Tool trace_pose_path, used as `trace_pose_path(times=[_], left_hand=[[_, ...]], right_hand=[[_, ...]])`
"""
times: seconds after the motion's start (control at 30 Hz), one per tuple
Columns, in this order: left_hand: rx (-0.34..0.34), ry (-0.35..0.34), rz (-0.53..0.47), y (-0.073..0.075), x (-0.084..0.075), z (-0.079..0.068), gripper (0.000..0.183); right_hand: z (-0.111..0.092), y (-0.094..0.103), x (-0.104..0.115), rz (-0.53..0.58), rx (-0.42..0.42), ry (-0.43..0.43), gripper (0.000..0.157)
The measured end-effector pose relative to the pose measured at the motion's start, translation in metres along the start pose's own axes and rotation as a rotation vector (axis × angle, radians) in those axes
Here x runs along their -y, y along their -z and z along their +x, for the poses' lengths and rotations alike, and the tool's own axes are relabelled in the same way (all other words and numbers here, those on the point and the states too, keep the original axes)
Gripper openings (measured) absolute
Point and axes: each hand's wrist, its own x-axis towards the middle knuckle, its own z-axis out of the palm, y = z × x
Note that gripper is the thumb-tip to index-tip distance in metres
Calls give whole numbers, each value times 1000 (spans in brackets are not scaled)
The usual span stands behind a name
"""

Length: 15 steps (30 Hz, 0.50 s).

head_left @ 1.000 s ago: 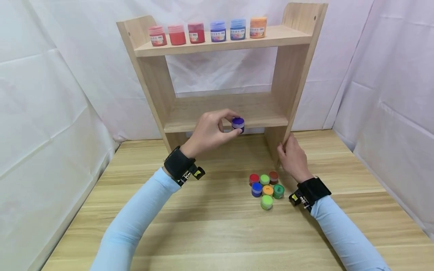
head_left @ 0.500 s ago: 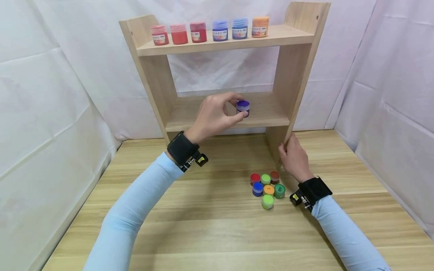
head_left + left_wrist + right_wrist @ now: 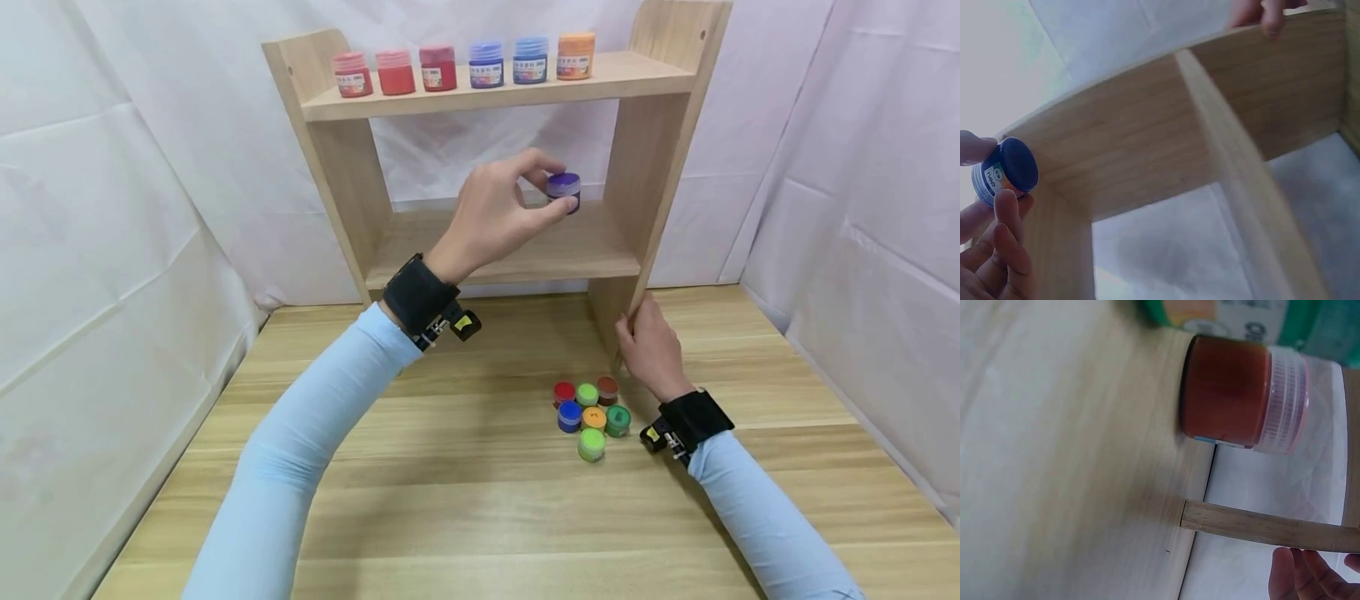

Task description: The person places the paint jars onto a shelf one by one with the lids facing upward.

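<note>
My left hand (image 3: 498,212) pinches a small purple paint jar (image 3: 564,185) between thumb and fingers, upright. It is held in front of the wooden shelf's (image 3: 495,99) opening, above the middle board and below the top board. In the left wrist view the paint jar (image 3: 1005,170) looks dark blue, with a label facing the camera. Low on the right, my right hand (image 3: 654,350) grips the front edge of the shelf's side panel, thumb on the inner side. The right wrist view shows its fingers (image 3: 1310,575) against that panel (image 3: 1260,526).
Red, blue and orange paint jars (image 3: 487,75) stand in a row on the top board. Several more jars, including a dark green jar (image 3: 618,421) and a brown jar (image 3: 1229,390), cluster on the table (image 3: 465,517) near my right hand. White cloth hangs behind and at both sides.
My left hand has risen and moved to the right with the purple paint jar, from the middle board's front edge to above that board. My right hand keeps its place on the side panel.
</note>
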Motion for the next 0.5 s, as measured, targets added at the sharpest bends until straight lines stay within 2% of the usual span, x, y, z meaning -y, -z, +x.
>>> trace_pose_path(times=[0.27, 0.5], left_hand=[[-29, 43, -43, 6, -21, 19, 41], [-55, 48, -31, 12, -41, 42, 42]], right_hand=[[-2, -2, 0, 21, 32, -18, 45], [0, 0, -1, 10, 16, -12, 46]])
